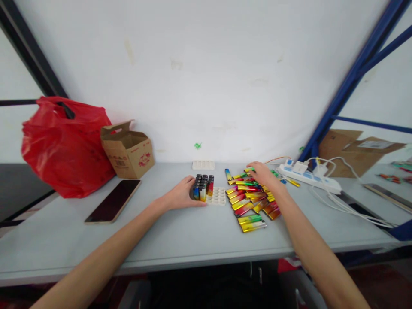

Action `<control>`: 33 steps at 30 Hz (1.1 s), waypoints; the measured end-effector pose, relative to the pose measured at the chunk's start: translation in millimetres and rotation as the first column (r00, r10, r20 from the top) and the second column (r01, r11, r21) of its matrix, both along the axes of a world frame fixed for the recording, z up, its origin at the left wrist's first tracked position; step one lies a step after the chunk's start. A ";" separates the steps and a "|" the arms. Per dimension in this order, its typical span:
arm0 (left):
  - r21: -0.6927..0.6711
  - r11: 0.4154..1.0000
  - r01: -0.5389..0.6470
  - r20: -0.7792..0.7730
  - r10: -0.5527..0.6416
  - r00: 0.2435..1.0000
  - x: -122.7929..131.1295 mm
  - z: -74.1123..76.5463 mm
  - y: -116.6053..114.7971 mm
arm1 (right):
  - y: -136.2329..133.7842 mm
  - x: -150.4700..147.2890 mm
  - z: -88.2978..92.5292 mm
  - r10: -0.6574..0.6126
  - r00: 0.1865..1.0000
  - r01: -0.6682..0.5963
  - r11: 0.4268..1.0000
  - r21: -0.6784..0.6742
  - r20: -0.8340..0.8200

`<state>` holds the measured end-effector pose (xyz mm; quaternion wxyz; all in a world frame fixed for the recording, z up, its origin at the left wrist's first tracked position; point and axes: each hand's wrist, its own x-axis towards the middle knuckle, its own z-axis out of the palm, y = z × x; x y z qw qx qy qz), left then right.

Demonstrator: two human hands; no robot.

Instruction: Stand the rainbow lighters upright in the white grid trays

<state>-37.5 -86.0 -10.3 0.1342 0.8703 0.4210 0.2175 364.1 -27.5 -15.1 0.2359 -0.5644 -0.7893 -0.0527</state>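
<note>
My left hand (182,195) curls around the left side of a white tray (219,197) with round holes, its thumb along the near edge. Several lighters (202,186) with black tops stand upright in the tray's left part; holes on the right side show bare. Over the far edge of a pile of shiny lighters (247,195), my right hand (262,174) has its fingers bent down at a yellow-green lighter (248,170). The pile's colours are red, yellow, green and blue, and the lighters lie flat. My right hand and forearm hide part of the pile.
A second white tray (203,165) lies near the wall. To the left are a phone (113,201), an open cardboard box (130,152) and a red plastic bag (66,146). A power strip (310,177) with cables sits at right, beside a blue metal frame (349,81).
</note>
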 end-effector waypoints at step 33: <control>-0.002 1.000 0.011 0.013 -0.011 1.000 -0.1 -1.5 1.2 | -51.7 -99.3 29.4 -0.037 0.280 -0.511 0.840 -0.182 -0.959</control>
